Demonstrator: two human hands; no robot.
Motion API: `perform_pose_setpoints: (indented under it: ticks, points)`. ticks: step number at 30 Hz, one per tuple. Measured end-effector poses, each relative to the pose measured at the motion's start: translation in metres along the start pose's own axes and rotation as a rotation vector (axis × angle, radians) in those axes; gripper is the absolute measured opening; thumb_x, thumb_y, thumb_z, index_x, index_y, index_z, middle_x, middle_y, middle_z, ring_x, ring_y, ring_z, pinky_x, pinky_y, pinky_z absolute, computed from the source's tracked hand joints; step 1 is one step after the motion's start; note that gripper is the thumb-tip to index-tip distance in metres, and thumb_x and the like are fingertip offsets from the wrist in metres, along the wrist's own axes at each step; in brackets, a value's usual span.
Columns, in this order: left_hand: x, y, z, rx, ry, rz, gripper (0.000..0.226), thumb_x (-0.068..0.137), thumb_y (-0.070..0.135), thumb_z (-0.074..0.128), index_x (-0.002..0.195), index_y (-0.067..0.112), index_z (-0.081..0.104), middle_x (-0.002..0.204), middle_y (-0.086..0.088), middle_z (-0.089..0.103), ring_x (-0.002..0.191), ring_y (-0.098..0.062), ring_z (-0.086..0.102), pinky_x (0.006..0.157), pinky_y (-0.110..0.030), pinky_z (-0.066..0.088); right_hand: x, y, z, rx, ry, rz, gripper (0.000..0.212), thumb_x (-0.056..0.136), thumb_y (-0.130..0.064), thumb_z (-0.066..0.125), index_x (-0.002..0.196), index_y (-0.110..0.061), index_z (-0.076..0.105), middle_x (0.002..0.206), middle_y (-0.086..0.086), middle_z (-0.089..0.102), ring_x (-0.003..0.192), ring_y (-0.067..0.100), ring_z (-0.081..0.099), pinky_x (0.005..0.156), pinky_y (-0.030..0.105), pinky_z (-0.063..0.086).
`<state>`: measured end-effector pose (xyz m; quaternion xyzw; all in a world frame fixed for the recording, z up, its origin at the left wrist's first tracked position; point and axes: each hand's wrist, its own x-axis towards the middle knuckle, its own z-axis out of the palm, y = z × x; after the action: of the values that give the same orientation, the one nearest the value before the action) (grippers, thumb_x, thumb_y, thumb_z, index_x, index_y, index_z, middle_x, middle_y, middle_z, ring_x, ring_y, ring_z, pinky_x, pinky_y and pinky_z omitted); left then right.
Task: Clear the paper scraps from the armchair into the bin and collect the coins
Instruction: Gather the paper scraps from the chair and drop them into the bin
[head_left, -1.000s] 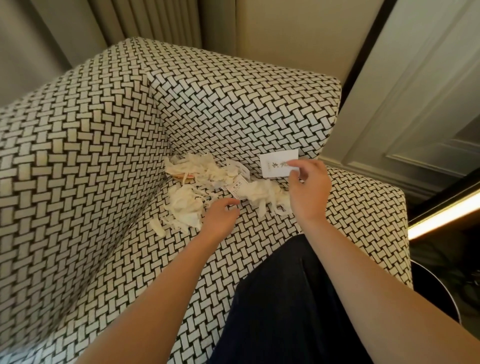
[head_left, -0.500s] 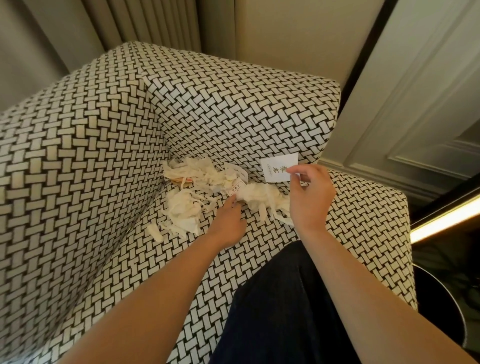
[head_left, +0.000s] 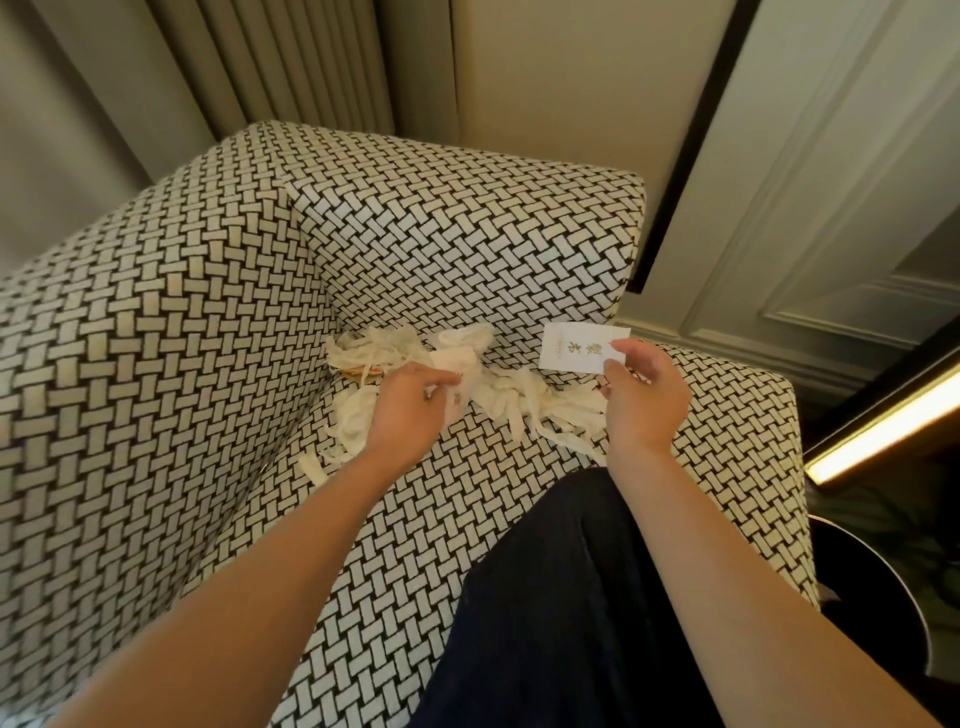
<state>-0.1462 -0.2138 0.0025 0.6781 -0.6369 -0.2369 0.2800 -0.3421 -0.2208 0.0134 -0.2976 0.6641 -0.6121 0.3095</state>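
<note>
A heap of cream paper scraps (head_left: 498, 395) lies in the back corner of the black-and-white woven armchair (head_left: 171, 332). My right hand (head_left: 644, 400) pinches a small white printed card (head_left: 576, 349) between thumb and forefinger, held just above the seat. My left hand (head_left: 410, 410) rests on the middle of the heap with its fingers curled into the scraps. A thin brownish edge (head_left: 358, 372) peeks from under the scraps near the corner; what it is I cannot tell. No coins show.
My dark trouser knee (head_left: 561, 613) presses on the seat's front. A dark round object (head_left: 862, 597) sits on the floor to the right of the chair. Panelled wall and a lit strip (head_left: 883, 415) stand right; curtains hang behind.
My left hand has slid forward from the near edge of the heap onto the scraps and closed its fingers on them. My right hand keeps holding the card in about the same spot.
</note>
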Motion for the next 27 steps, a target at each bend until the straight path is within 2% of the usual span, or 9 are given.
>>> perform_pose_setpoints:
  ticks: [3,5,8,10,12,16,21,25,27]
  points:
    - [0.002,0.015,-0.008,-0.083,0.001,-0.023,0.027,0.094,0.006,0.048,0.103,0.022,0.068,0.115,0.002,0.061,0.070,-0.016,0.058,0.056,-0.017,0.047,-0.003,-0.003,-0.016,0.167,-0.018,0.153,0.030,0.084,0.007,0.058,0.083,-0.023,0.065,0.104,-0.001,0.066,0.093,0.012,0.063,0.064,0.021,0.052]
    - [0.004,0.026,-0.011,-0.151,-0.018,-0.063,0.027,0.093,0.004,0.049,0.098,0.023,0.067,0.111,0.002,0.061,0.060,-0.009,0.051,0.044,-0.016,0.043,-0.005,-0.007,-0.029,0.238,-0.046,0.214,0.026,0.085,0.007,0.059,0.087,-0.018,0.065,0.104,0.001,0.065,0.089,0.012,0.063,0.062,0.019,0.050]
    - [0.006,0.050,-0.009,-0.315,-0.081,-0.156,0.025,0.089,-0.001,0.052,0.093,0.020,0.065,0.108,-0.004,0.062,0.086,-0.016,0.063,0.066,-0.031,0.059,-0.004,-0.008,-0.052,0.303,-0.076,0.287,0.023,0.086,0.006,0.058,0.091,-0.016,0.064,0.103,0.000,0.064,0.088,0.011,0.062,0.064,0.019,0.050]
    - [0.007,0.069,-0.002,-0.435,-0.142,-0.220,0.022,0.088,-0.003,0.053,0.092,0.016,0.064,0.103,-0.006,0.064,0.094,-0.018,0.063,0.065,-0.024,0.058,-0.002,-0.005,-0.070,0.323,-0.089,0.312,0.022,0.086,0.005,0.059,0.089,-0.017,0.064,0.103,0.000,0.065,0.094,0.013,0.062,0.067,0.020,0.050]
    - [0.005,0.092,0.009,-0.505,-0.203,-0.248,0.020,0.088,-0.004,0.054,0.094,0.012,0.064,0.100,-0.006,0.064,0.093,-0.017,0.063,0.060,-0.019,0.057,0.002,0.003,-0.092,0.310,-0.070,0.332,0.021,0.086,0.003,0.059,0.092,-0.016,0.065,0.105,0.001,0.066,0.097,0.015,0.063,0.072,0.022,0.051]
    - [-0.001,0.129,0.037,-0.639,-0.310,-0.302,0.021,0.090,-0.004,0.052,0.103,0.007,0.064,0.101,-0.008,0.066,0.088,-0.015,0.065,0.069,-0.020,0.057,0.011,0.024,-0.137,0.256,-0.033,0.377,0.018,0.087,0.001,0.059,0.094,-0.014,0.065,0.106,0.002,0.065,0.100,0.019,0.062,0.078,0.026,0.052]
    - [-0.018,0.177,0.100,-0.682,-0.492,-0.321,0.020,0.091,-0.003,0.051,0.098,0.009,0.065,0.099,-0.006,0.066,0.088,-0.014,0.064,0.068,-0.021,0.056,0.027,0.053,-0.217,0.216,0.141,0.492,0.014,0.089,-0.003,0.058,0.098,-0.010,0.065,0.105,0.006,0.065,0.100,0.022,0.063,0.087,0.034,0.054]
    - [-0.032,0.202,0.146,-0.636,-0.610,-0.319,0.020,0.091,0.000,0.052,0.103,0.010,0.065,0.108,-0.007,0.064,0.096,-0.017,0.063,0.072,-0.023,0.057,0.038,0.070,-0.268,0.267,0.294,0.550,0.015,0.090,-0.002,0.056,0.100,-0.010,0.063,0.096,0.005,0.063,0.087,0.017,0.063,0.062,0.025,0.050]
    - [-0.040,0.215,0.169,-0.631,-0.673,-0.322,0.021,0.092,0.002,0.052,0.106,0.011,0.064,0.110,-0.008,0.065,0.096,-0.016,0.064,0.076,-0.025,0.057,0.047,0.081,-0.290,0.261,0.372,0.557,0.015,0.089,-0.003,0.056,0.095,-0.014,0.064,0.096,0.005,0.062,0.089,0.018,0.062,0.061,0.024,0.046]
